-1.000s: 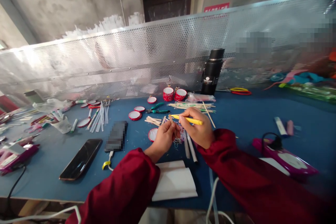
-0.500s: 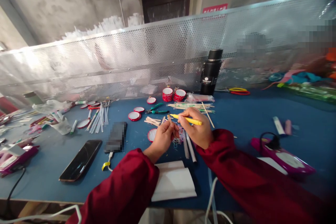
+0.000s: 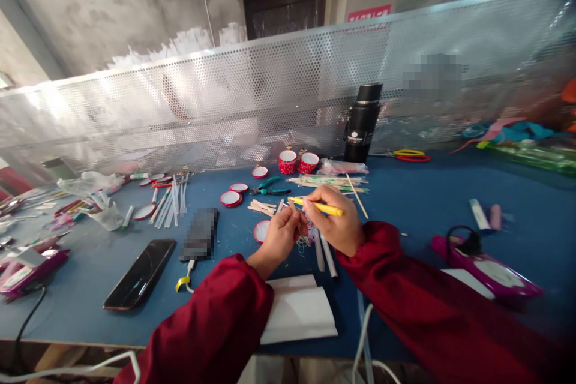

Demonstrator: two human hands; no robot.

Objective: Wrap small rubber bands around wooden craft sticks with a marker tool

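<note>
My left hand (image 3: 279, 239) is closed in a pinch around a small flat wooden stick (image 3: 291, 206), which points up from between the fingers. My right hand (image 3: 338, 225) grips a yellow marker (image 3: 327, 209) like a pen, its tip at the top end of the stick. Just beyond the left hand lie several loose wooden sticks (image 3: 261, 208) and a white disc with a red rim (image 3: 260, 232), partly covered by that hand. A tangle of coloured strands (image 3: 306, 241) lies beneath the hands, beside two pale tubes or rods (image 3: 329, 258).
Folded white paper (image 3: 299, 315) lies between my forearms. Further back are teal-handled pliers (image 3: 270, 191), red round drum-like pieces (image 3: 287, 163) and a black bottle (image 3: 363, 123). A phone (image 3: 139, 276) lies left; a purple power strip (image 3: 490, 270) lies right. Perforated metal sheeting (image 3: 202, 108) closes the back.
The yellow marker and my right hand have shifted slightly left, and the marker's tip now overlaps the stick's top. My left hand keeps hold of the stick, almost unmoved.
</note>
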